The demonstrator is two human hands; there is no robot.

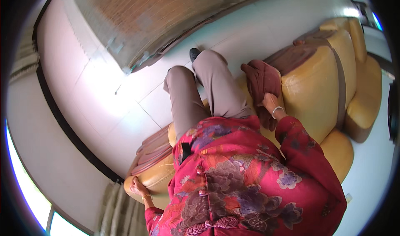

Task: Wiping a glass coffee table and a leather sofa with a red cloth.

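I sit on a yellow leather sofa [309, 89], with my legs in greyish-brown trousers [215, 83] bent before me. Beside my right thigh, my right hand [271, 101] is closed on a maroon cloth [261, 76], bunched on the seat; a silver bangle circles that wrist. My left hand [137, 186] rests with curled fingers on the rounded end of the sofa's armrest [159, 175]. Its fingertips are hard to make out. A reddish-brown cover [156, 151] lies along the armrest, just ahead of that hand.
A low table with a see-through top sheet [156, 20] stands beyond my feet on the pale tiled floor [125, 111]. More brown covers [293, 56] lie on the sofa seats to my right. A striped curtain [117, 208] hangs behind the left armrest.
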